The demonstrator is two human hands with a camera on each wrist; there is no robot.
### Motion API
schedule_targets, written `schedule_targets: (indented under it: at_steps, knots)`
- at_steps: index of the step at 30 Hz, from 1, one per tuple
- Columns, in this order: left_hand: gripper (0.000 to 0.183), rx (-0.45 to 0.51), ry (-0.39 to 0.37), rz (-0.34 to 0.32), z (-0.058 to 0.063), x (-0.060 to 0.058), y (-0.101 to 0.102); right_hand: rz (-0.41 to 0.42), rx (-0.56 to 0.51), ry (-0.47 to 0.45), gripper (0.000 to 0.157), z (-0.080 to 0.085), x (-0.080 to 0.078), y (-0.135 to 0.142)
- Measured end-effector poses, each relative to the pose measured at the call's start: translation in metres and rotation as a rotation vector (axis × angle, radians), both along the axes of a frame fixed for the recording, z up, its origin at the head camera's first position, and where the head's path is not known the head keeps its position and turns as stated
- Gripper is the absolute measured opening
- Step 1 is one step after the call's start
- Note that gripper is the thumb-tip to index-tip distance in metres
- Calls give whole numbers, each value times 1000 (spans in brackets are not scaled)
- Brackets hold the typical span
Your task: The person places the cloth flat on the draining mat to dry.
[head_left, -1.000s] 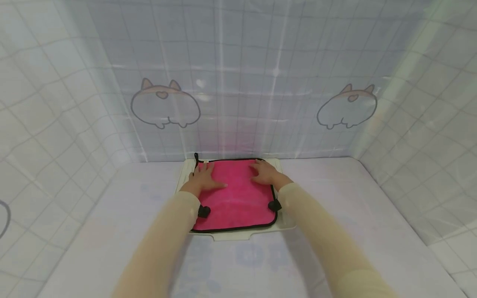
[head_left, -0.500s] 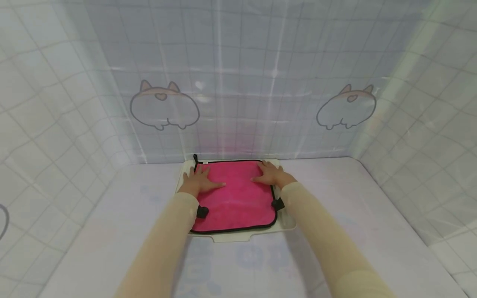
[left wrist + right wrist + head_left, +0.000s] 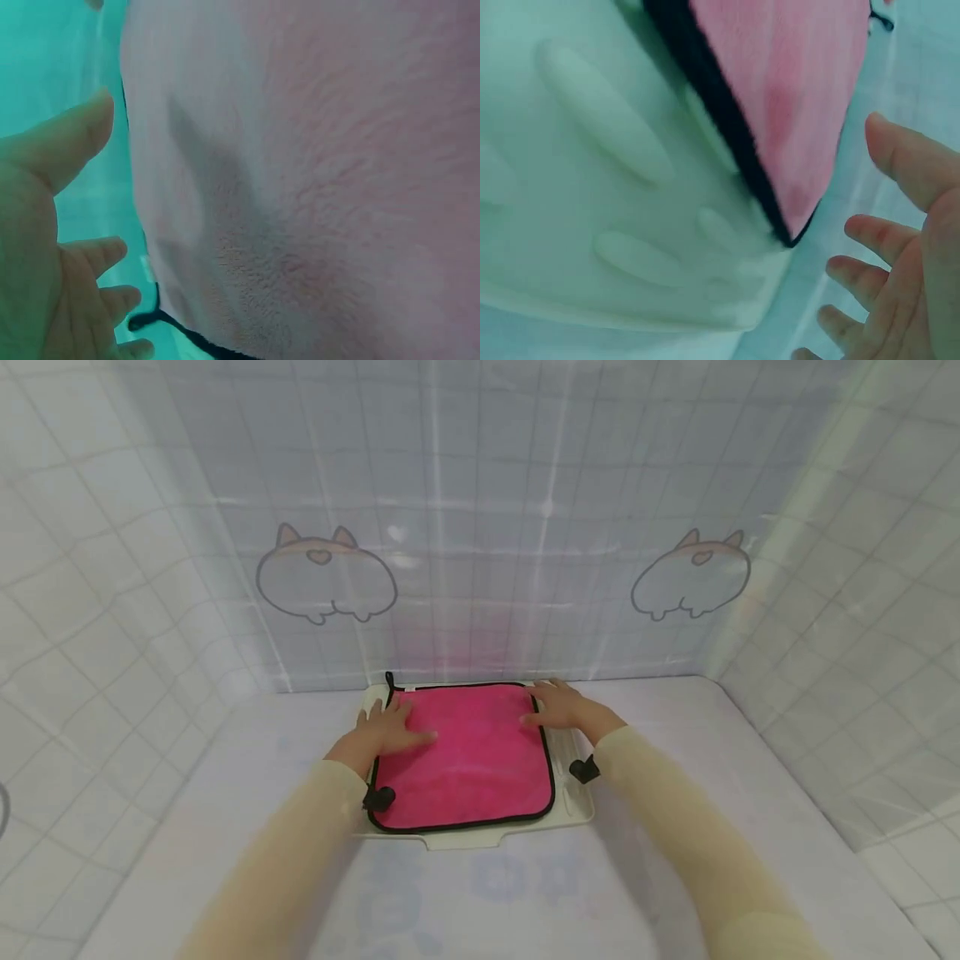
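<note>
A pink plush towel (image 3: pixel 468 760) with black edging lies spread flat on a cream tray (image 3: pixel 463 841). Its small black hanging loop (image 3: pixel 389 678) sticks up at the far left corner. My left hand (image 3: pixel 381 731) is spread at the towel's left edge; in the left wrist view its straight fingers appear held off the pile, which carries a shadow. Beside the far right corner is my right hand (image 3: pixel 561 707), fingers loosely spread and holding nothing. The right wrist view shows a gap between that hand (image 3: pixel 904 281) and the towel's corner (image 3: pixel 799 217).
Raised oval ridges (image 3: pixel 604 112) show on the tray's bare right strip. A white covered tabletop (image 3: pixel 660 793) surrounds the tray. Behind stands a gridded curtain (image 3: pixel 480 560) with cartoon animal prints, and similar sheets close both sides. A black wrist mount (image 3: pixel 583 770) sits at each sleeve.
Both hands have moved outward from the towel's middle, the left to the left and the right to the right. The towel has shifted slightly left on the tray, baring more of its right side.
</note>
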State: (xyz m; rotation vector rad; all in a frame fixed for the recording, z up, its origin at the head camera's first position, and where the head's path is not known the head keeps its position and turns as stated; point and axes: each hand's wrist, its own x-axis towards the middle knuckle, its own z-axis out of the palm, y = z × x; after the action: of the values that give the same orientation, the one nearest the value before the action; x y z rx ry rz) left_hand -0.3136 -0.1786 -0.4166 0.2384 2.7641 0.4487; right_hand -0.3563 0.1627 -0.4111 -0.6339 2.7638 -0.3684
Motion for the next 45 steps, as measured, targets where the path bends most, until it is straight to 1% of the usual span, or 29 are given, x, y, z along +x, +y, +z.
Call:
schedule_targets:
  at_steps: [4, 7, 10, 13, 16, 19, 24, 28, 33, 39, 43, 45]
  knots:
    - [92, 1, 21, -52, 6, 16, 4, 103, -44, 4, 74, 6, 13, -4]
    - [92, 1, 41, -97, 5, 28, 7, 174, -51, 9, 73, 6, 26, -7]
    - [99, -15, 61, -136, 2, 37, 6, 232, -36, -11, 75, 3, 39, -9]
    - [110, -38, 58, -158, -3, 45, 3, 259, -10, -57, 82, -2, 53, -9]
    - [117, -47, 39, -167, -8, 51, 0, 266, 10, -90, 90, -7, 64, -6]
    - [120, -47, 35, -176, -14, 54, -3, 258, 43, -101, 95, -12, 69, -1]
    - [122, -51, 46, -200, -22, 58, -11, 284, 53, -85, 100, -21, 74, 6]
    - [123, -51, 51, -221, -26, 62, -19, 311, 32, -57, 102, -25, 79, 11]
    - [123, -57, 73, -232, -26, 68, -31, 315, 4, -38, 102, -26, 85, 17]
    - [124, -19, 83, -227, -22, 77, -42, 303, 17, -32, 105, -27, 91, 20]
    - [124, -34, 106, -222, -25, 81, -49, 299, 32, -21, 104, -27, 94, 22]
    - [124, -59, 122, -222, -27, 83, -53, 301, 42, 1, 103, -28, 95, 24]
